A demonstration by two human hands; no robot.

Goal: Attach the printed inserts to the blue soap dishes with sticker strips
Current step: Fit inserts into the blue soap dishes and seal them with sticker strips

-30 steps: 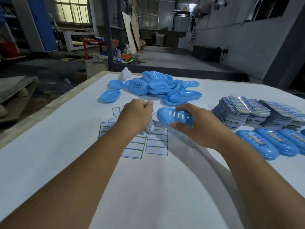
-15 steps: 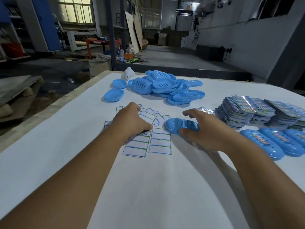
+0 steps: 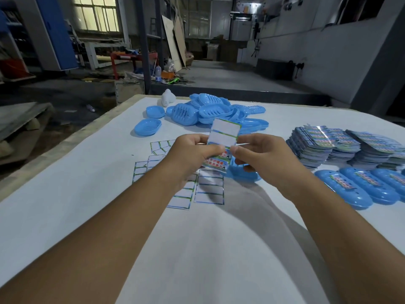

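My left hand (image 3: 192, 154) holds a sticker sheet (image 3: 224, 133) upright above the table, thumb on its lower edge. A colourful printed insert (image 3: 215, 164) sits just under the sheet, against the same hand's fingers. My right hand (image 3: 263, 154) pinches the sheet's lower right corner with thumb and forefinger. A blue soap dish (image 3: 243, 175) lies on the table below my right hand, partly hidden by it. More sticker sheets (image 3: 208, 191) are spread flat beneath my left wrist.
A pile of blue soap dishes (image 3: 210, 113) lies at the back, with two single dishes (image 3: 147, 127) and a white object (image 3: 167, 97) to its left. Stacks of printed inserts (image 3: 324, 145) stand at the right. Dishes with inserts (image 3: 344, 189) line the right edge.
My left hand has lifted a sticker sheet off the table. My right hand has let go of the blue dish, which now lies on the table, and come up to the sheet.
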